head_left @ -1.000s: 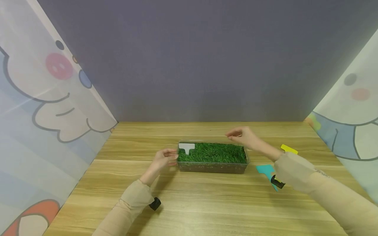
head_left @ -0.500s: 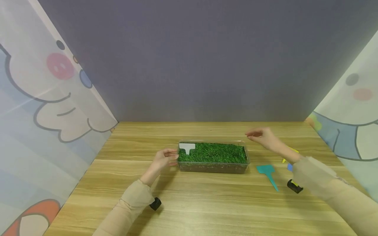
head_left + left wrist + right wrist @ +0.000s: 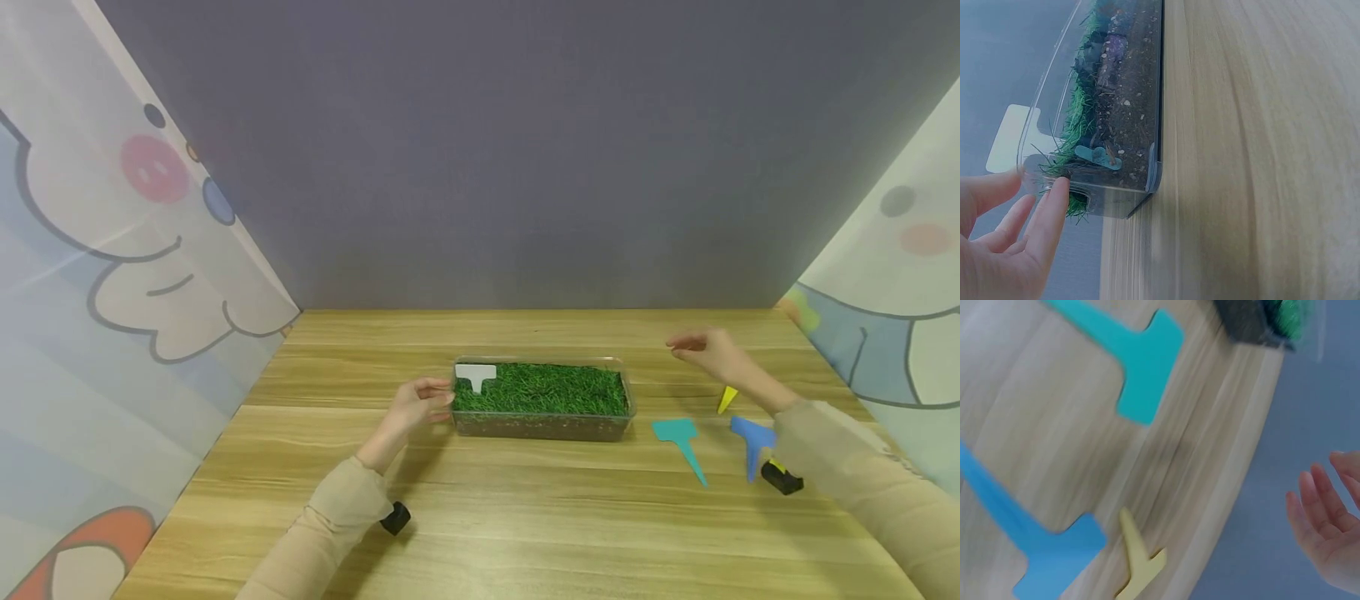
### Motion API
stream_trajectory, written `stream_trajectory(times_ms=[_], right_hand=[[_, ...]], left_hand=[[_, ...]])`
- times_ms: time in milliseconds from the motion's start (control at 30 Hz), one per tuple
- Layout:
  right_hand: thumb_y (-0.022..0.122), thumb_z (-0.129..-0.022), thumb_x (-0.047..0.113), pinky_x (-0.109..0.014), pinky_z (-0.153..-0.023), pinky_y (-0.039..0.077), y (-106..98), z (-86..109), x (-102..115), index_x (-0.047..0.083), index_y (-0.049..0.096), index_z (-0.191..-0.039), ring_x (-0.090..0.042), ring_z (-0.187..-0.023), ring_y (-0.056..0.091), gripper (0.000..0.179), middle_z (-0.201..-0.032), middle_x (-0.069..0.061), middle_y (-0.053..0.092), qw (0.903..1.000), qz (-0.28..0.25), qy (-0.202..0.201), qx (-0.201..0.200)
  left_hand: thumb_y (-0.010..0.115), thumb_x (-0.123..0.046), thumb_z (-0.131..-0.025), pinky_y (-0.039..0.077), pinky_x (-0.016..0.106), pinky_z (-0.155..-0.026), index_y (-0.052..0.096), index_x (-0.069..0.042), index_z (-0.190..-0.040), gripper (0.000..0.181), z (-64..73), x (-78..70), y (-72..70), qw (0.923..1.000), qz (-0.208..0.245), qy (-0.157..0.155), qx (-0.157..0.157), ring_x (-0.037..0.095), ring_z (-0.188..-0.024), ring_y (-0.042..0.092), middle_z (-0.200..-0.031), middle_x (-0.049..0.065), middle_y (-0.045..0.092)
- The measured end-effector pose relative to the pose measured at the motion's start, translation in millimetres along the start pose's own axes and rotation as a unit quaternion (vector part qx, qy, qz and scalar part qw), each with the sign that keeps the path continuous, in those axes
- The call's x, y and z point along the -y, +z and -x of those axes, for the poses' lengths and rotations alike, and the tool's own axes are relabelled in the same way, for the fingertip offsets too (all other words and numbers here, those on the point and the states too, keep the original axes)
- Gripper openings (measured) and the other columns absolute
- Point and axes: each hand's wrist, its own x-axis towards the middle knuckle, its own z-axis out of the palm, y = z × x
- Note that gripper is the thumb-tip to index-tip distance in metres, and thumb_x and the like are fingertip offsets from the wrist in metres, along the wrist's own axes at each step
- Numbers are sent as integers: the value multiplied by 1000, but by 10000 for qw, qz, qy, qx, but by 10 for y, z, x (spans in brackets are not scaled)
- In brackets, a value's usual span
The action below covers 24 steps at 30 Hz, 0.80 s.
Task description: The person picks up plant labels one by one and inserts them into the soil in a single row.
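A clear plastic planter box [image 3: 540, 427] holds dark soil topped with green grass [image 3: 555, 389]. Upright in the grass at its left end stands a white T-shaped plant label [image 3: 476, 372]. My left hand [image 3: 411, 406] touches the box's left end with its fingertips [image 3: 1060, 187], the fingers fairly straight. To the right of the box my right hand [image 3: 714, 354] hovers over the table with nothing in it, fingers loosely bent. Below it lie a teal plant label [image 3: 677, 430], a blue plant label [image 3: 753, 435] and a yellow plant label [image 3: 727, 398], the last partly hidden by the arm.
The wooden table [image 3: 525, 517] ends at a grey wall [image 3: 525, 167] behind. Side panels [image 3: 150, 275] printed with cartoon figures stand left and right. A black camera [image 3: 782, 478] is strapped at the right wrist, another [image 3: 395, 518] at the left.
My right hand has moved right, from above the box's right end to over the plant labels, baring the blue one. My left hand and the box stay in place.
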Motion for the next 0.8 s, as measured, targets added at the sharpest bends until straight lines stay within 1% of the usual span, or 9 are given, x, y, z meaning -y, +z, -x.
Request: stream_trajectory(times_ms=[33,100,167,267,400,467,533,667,800], right_hand=[[52,-86,1,-48,-71,53,-11,10,-28,-15,55,-105,-42,-87,57,25,-98,-32,57,10000,24,20,8],[53,-86,1,-48,-69,53,-37,26,-83,-15,55,-105,-42,-85,57,25,-97,-32,58,9999,94,48,2],[53,-86,1,-48,-69,52,-65,42,-140,-16,55,-105,-42,-84,57,25,-97,-32,58,9998,139,103,54],[54,-86,1,-46,-66,53,-105,61,-238,-16,55,-104,-42,-84,57,26,-96,-33,57,9994,267,171,97],[57,-83,0,-31,-61,54,-140,78,-385,-16,57,-101,-41,-82,57,24,-94,-32,58,9986,470,221,56],[58,-81,-1,-23,-58,51,-151,84,-451,-16,58,-98,-39,-79,58,23,-91,-31,59,9982,551,215,17],[58,-79,-3,-19,-57,49,-161,93,-505,-16,58,-96,-37,-77,58,22,-88,-30,60,9980,594,203,7],[59,-77,-4,-21,-57,49,-177,102,-604,-17,59,-95,-34,-72,59,22,-84,-29,61,9975,665,228,63],[59,-77,-3,-25,-59,49,-200,117,-674,-18,56,-97,-31,-71,59,26,-81,-27,61,9966,646,419,290]], left_hand=[[63,-6,-81,55,38,-75,53,7,-112,36,-36,52,-25,10000,32,56,73,26,-86,60,-100,19,58],[64,-6,-81,55,38,-75,52,7,-112,36,-32,51,-29,9999,50,102,92,26,-86,60,-99,19,58],[63,-5,-81,55,39,-76,52,7,-112,35,-6,14,-16,10000,6,80,58,25,-85,60,-99,18,58],[60,0,-81,54,41,-78,52,9,-112,33,89,-129,50,9998,-81,-68,-153,25,-85,60,-100,20,58],[57,4,-82,52,44,-81,52,9,-112,31,104,-176,83,9992,-38,-277,-278,24,-85,60,-102,22,57],[57,4,-82,51,45,-81,51,10,-112,31,107,-185,87,9990,5,-309,-312,24,-84,60,-102,24,56],[57,5,-82,51,45,-82,51,11,-112,31,102,-184,89,9988,51,-349,-333,25,-84,60,-102,24,56],[57,5,-82,51,46,-82,51,11,-112,31,96,-181,89,9986,73,-376,-374,25,-84,60,-102,24,56],[57,4,-82,51,46,-81,51,11,-112,31,108,-186,91,9988,47,-331,-349,28,-87,60,-102,24,56]])
